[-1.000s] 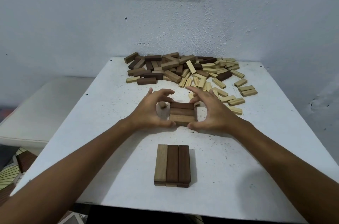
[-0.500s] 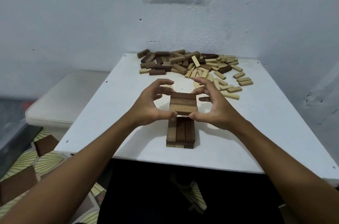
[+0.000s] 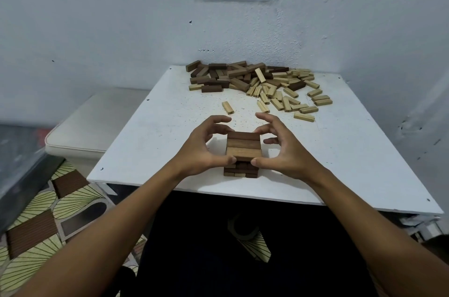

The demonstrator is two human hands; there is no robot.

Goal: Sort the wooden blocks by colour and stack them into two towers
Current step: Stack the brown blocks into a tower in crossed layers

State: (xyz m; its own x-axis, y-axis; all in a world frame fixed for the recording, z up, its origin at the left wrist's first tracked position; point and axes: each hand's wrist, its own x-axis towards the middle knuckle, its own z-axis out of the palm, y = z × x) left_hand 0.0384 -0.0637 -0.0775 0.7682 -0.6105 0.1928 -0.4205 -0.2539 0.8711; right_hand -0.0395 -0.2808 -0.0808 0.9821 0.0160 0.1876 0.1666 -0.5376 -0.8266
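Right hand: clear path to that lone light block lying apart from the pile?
Probably not yet. The right hand grips the layer of three blocks together with the left hand. Bare table lies before the lone block.

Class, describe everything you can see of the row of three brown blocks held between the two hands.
The row of three brown blocks is wooden: three oblong bars lying flat, side by side, the farthest darkest, the nearer two lighter brown. It sits crosswise over the lower brown layers, near the table's front edge. The left hand and right hand pinch its ends, thumbs at the near corners.
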